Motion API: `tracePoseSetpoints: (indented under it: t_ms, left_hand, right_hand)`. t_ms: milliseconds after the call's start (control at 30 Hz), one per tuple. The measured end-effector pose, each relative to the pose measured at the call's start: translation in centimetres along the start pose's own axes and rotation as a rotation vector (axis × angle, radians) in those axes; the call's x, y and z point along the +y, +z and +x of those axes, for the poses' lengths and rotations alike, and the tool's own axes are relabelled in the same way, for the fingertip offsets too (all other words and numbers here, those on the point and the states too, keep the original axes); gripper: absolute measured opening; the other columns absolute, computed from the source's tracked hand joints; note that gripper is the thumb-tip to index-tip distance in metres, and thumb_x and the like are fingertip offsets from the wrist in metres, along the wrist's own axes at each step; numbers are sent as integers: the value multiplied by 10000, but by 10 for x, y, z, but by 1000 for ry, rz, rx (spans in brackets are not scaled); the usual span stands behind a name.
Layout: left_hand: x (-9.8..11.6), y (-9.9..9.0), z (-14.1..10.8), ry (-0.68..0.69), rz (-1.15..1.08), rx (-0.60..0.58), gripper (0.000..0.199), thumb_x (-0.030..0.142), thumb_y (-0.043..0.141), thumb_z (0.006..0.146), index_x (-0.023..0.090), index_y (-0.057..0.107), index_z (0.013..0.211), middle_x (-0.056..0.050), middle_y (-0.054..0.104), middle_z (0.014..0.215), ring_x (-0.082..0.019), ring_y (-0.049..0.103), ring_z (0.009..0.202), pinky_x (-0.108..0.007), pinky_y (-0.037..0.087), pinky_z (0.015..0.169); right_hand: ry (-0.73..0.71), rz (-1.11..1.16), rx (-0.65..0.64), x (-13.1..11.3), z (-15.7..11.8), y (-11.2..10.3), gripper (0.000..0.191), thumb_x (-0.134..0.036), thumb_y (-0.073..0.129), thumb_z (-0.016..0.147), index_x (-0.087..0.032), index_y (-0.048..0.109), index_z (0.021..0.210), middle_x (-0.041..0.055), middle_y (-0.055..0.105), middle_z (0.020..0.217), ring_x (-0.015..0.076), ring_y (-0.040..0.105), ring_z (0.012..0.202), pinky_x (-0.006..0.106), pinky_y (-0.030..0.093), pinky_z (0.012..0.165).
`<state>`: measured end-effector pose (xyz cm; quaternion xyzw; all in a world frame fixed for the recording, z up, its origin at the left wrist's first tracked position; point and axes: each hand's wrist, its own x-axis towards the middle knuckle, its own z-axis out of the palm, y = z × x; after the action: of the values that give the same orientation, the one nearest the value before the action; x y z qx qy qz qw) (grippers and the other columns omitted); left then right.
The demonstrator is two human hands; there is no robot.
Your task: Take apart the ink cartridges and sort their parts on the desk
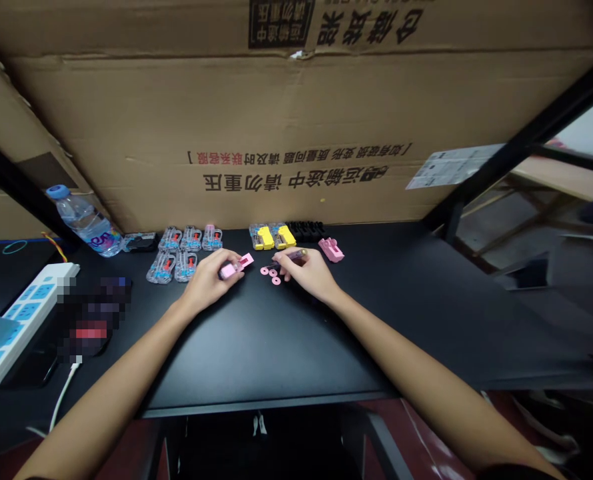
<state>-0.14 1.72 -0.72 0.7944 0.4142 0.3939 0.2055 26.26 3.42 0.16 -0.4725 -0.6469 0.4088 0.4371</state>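
Note:
My left hand (207, 281) is closed around a small pink and black plastic piece (230, 270), and a pink tab with a dark slot sticks out past the fingertips. In my right hand (309, 275) is a slim screwdriver (299, 255) with a yellowish see-through handle, its thin dark shaft pointing left. Several small pink discs (276, 281) with centre holes lie under and beside its tip. A pink moulded part (331, 249) rests to the right of that hand. Behind the hands stand two yellow and clear pieces (262, 237) next to a row of black parts (306, 231).
Several clear grey pieces with red and blue details (169, 238) lie at the back left. Beyond them are a black item (141, 241) and a water bottle (89, 223). A power strip (29, 313) and a cable (65, 390) occupy the left. Cardboard (296, 107) walls the back.

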Motion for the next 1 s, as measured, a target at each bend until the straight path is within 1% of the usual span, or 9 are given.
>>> tracePoseSetpoints:
  t_ms: [100,200,233,367,467,567,767,900,1000]
  left_hand:
    - [2,5,-1,15,15,-37,88,288,673,969,227,616,997,-76,742,1245,-232,702,1159,-366,530,1014]
    - [5,5,-1,-16,20,-61,99,301,694,962,240,620,988,-70,754,1308,-243,727,1175,-363,549,979]
    - [6,5,-1,-29,16,-71,116,314,708,959,242,620,982,-71,759,1319,-249,737,1173,-362,558,963]
    - [5,3,-2,-68,-21,-94,158,348,753,942,247,643,994,-74,770,1336,-267,757,1184,-362,579,947]
    - [3,3,-1,-81,-25,-87,168,361,782,924,253,667,982,-65,788,1302,-277,765,1174,-367,586,947]
    - [3,4,0,-91,-1,-76,191,376,809,903,253,684,977,-61,794,1290,-281,777,1137,-374,587,938]
    - [2,6,0,-90,28,-66,212,370,830,892,247,690,993,-57,801,1270,-276,782,1106,-365,577,926]
    - [2,7,-1,-63,67,-70,198,341,827,897,245,681,991,-45,803,1262,-261,786,1072,-348,577,912]
    - [4,8,-2,-40,111,-65,181,337,807,917,247,686,1017,-43,796,1282,-246,784,1069,-323,576,891]
  right_hand:
    - [-9,50,-32,-6,-4,3,442,-588,736,887,-152,797,928,53,749,700,178,667,560,324,575,620]
    - [-39,68,-114,-14,-9,5,397,-515,730,902,-170,796,1086,49,767,751,193,703,629,342,595,679]
    - [-63,51,-144,-17,-11,5,376,-479,725,904,-174,795,1112,45,767,764,190,705,646,339,592,692]
    - [-193,-70,-227,-22,-15,5,270,-360,679,908,-174,824,1039,54,770,823,175,688,684,320,553,701]
    - [-259,-129,-229,-22,-15,5,253,-325,670,905,-182,838,1027,65,785,868,183,686,719,319,535,712]
    - [-297,-154,-217,-21,-15,5,253,-316,671,906,-183,845,1033,64,789,867,188,683,736,321,528,731]
    - [-237,-140,-225,-20,-15,4,275,-329,631,960,-171,845,1030,45,758,776,178,674,676,311,525,696]
    - [-228,-99,-254,-20,-15,5,314,-401,636,986,-168,846,1004,50,762,784,173,682,655,313,546,695]
    - [-159,-7,-235,-17,-14,8,367,-486,694,963,-160,843,1040,49,767,779,170,687,622,308,562,660]
